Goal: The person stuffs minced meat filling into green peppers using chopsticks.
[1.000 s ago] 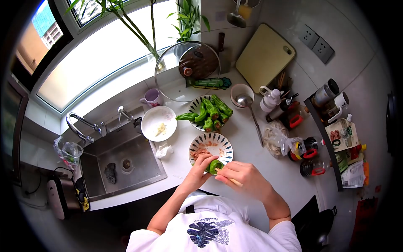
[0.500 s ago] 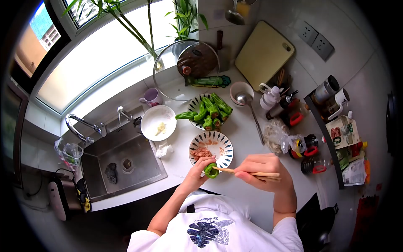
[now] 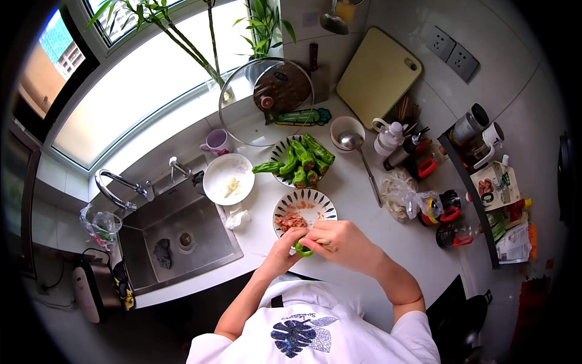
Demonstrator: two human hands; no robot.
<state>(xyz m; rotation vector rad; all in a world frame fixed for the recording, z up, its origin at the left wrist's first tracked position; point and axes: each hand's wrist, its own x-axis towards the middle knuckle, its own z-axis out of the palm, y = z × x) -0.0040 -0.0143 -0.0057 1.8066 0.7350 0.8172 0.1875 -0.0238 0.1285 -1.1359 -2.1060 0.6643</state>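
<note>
My left hand is closed around a green pepper, at the near edge of a patterned plate. Minced meat lies on the left part of that plate. Closed on wooden chopsticks, my right hand is right beside the pepper. Its fingers hide most of the chopsticks, so I cannot see how deep their tips sit in the pepper. Behind, several stuffed-looking green peppers are piled on a second patterned plate.
A white bowl with pale bits stands beside the sink, a crumpled tissue near it. Farther back are a glass lid and a purple mug. On the right, a ladle rests in a small bowl, near bottles.
My right hand has moved left and closer to my left hand, bringing the chopsticks against the pepper. My left hand stays nearly in place.
</note>
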